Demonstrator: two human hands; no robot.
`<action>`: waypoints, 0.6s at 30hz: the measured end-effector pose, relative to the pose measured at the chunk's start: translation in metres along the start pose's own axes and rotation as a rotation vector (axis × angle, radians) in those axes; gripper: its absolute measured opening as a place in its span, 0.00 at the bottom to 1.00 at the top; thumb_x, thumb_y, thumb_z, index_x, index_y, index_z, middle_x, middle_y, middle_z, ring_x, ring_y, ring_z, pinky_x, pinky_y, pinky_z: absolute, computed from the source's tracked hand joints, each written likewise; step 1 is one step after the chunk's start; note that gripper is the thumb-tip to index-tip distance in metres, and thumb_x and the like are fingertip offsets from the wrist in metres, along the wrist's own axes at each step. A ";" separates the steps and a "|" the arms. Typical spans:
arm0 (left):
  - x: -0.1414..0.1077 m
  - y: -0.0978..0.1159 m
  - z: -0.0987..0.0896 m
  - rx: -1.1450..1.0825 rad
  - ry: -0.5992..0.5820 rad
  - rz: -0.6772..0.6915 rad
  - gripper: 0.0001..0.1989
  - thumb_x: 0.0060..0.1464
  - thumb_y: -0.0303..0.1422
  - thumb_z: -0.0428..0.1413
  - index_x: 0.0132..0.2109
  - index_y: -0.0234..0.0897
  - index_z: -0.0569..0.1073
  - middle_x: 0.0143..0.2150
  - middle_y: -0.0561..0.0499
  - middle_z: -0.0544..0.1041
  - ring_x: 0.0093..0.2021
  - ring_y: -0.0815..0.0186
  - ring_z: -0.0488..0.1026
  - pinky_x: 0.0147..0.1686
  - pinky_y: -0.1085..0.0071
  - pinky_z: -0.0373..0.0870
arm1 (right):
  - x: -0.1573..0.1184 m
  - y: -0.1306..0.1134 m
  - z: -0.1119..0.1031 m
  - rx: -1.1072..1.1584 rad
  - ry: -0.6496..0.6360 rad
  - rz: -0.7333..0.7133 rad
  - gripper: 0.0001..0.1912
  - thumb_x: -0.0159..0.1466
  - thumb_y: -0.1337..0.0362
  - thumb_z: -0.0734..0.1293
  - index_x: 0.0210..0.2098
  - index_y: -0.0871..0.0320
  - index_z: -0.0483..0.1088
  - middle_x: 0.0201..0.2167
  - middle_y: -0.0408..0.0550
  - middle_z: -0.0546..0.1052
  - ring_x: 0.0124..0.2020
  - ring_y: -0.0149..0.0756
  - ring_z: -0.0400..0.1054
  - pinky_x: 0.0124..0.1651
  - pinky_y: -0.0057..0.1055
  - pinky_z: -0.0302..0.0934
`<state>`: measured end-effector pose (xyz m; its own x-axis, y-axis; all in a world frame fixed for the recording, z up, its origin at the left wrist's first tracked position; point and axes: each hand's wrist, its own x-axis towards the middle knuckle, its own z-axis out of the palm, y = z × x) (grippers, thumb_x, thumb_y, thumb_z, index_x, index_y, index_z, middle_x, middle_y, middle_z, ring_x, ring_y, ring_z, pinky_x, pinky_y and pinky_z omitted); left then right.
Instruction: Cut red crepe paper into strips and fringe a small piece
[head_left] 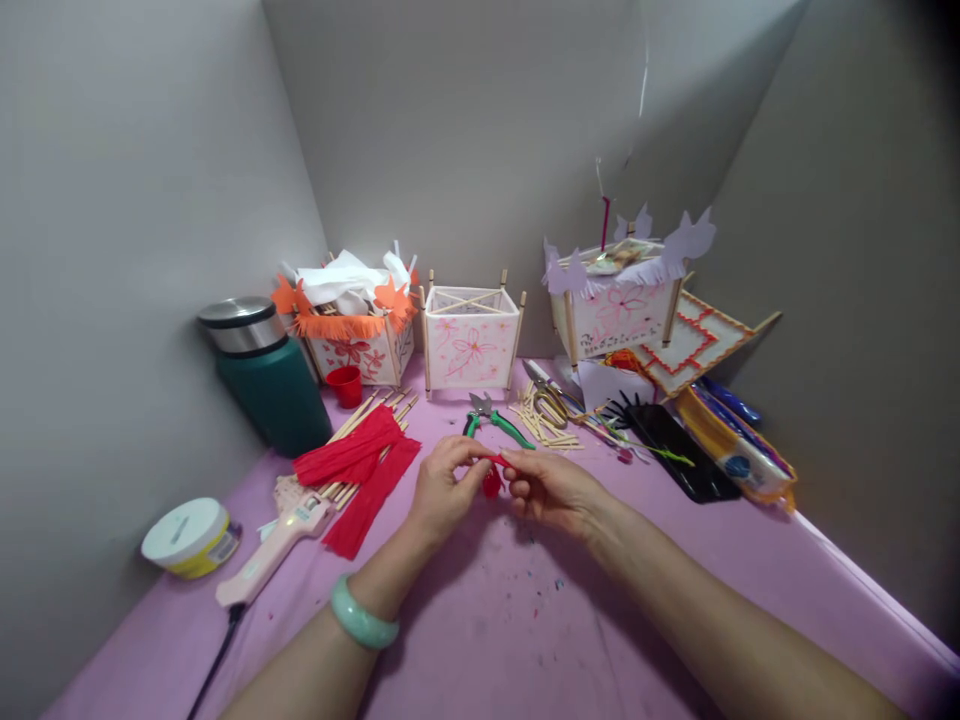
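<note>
My left hand [451, 488] and my right hand [553, 490] meet at the middle of the purple table. Between their fingertips they pinch a small piece of red crepe paper [491, 482], part of which hangs below. Fingers hide the rest of its shape. Just beyond the hands lie green-handled pliers [511, 429] with their jaws pointing away. To the left of my left hand, strips of red crepe paper [375, 500] rest over thin wooden sticks [401, 408]. A pink glue gun [274, 550] lies beside them.
A green bottle [274, 390], a white-lidded tub [187, 535] and a red cup [344, 386] stand at left. Paper lanterns on stick frames [472, 350] line the back. Scissors [551, 405], short sticks [546, 432], a black phone [679, 455] and a yellow packet [735, 445] lie at right.
</note>
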<state>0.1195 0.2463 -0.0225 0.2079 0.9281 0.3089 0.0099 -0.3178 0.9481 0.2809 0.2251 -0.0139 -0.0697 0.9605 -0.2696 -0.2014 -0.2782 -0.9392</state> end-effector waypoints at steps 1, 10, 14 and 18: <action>0.001 -0.001 0.000 -0.059 0.013 -0.091 0.03 0.45 0.31 0.62 0.29 0.37 0.79 0.30 0.49 0.76 0.34 0.64 0.70 0.38 0.70 0.66 | 0.002 -0.003 -0.002 -0.045 0.012 -0.027 0.15 0.62 0.53 0.68 0.29 0.59 0.69 0.20 0.40 0.68 0.17 0.25 0.57 0.21 0.25 0.54; 0.004 -0.006 -0.001 -0.263 0.010 -0.390 0.13 0.39 0.38 0.66 0.27 0.31 0.76 0.20 0.51 0.74 0.20 0.70 0.68 0.24 0.73 0.64 | 0.021 0.002 0.001 -0.381 -0.008 -0.342 0.19 0.47 0.56 0.77 0.36 0.56 0.74 0.33 0.43 0.75 0.31 0.34 0.66 0.35 0.31 0.60; 0.004 -0.003 0.000 -0.286 -0.010 -0.444 0.14 0.37 0.39 0.68 0.25 0.32 0.75 0.20 0.51 0.73 0.20 0.71 0.67 0.24 0.73 0.63 | 0.024 0.014 0.008 -0.304 -0.017 -0.380 0.12 0.54 0.55 0.71 0.27 0.56 0.68 0.24 0.41 0.72 0.27 0.34 0.66 0.34 0.32 0.59; 0.003 -0.002 0.001 -0.282 -0.037 -0.462 0.17 0.38 0.41 0.68 0.26 0.31 0.76 0.20 0.51 0.73 0.21 0.71 0.67 0.25 0.74 0.61 | 0.026 0.014 0.003 -0.283 0.019 -0.403 0.14 0.57 0.53 0.68 0.25 0.57 0.67 0.22 0.40 0.69 0.26 0.32 0.62 0.32 0.31 0.56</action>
<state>0.1208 0.2498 -0.0230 0.2782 0.9499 -0.1425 -0.1531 0.1903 0.9697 0.2729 0.2464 -0.0339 -0.0227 0.9918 0.1258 0.0645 0.1270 -0.9898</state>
